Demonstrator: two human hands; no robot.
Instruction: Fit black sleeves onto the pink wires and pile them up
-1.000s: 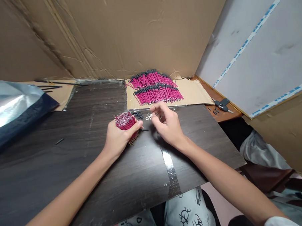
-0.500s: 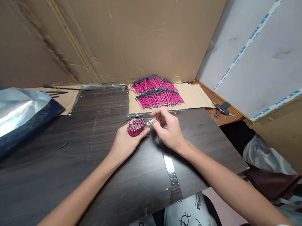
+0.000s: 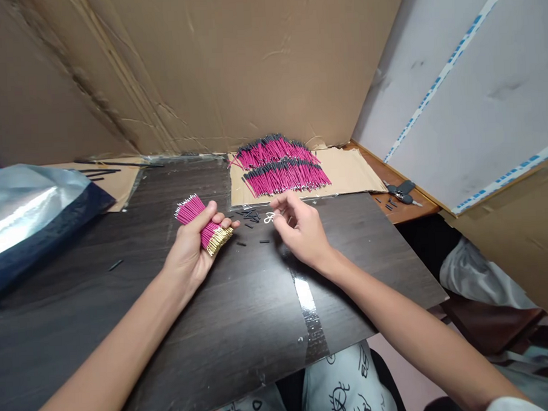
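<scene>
My left hand (image 3: 189, 248) grips a bundle of short pink wires (image 3: 201, 222) with gold tips at one end, held tilted above the dark board (image 3: 169, 307). My right hand (image 3: 300, 225) hovers to the right of it, fingers curled, its fingertips at a small white twist tie (image 3: 269, 217) lying on the board. Small black sleeve pieces (image 3: 251, 215) lie scattered between the two hands. Behind them, two rows of pink wires with black ends (image 3: 281, 166) lie on a cardboard sheet (image 3: 349, 166).
A silver and blue foil bag (image 3: 24, 210) lies at the far left. Cardboard walls (image 3: 249, 61) close the back; a white panel (image 3: 468, 88) leans at the right. Pliers (image 3: 403, 192) rest on the wooden ledge. A tape strip (image 3: 311, 316) crosses the board's near edge.
My left hand has moved left with the wire bundle and turned it, so the gold tips now face right. My right hand has stayed near the twist tie.
</scene>
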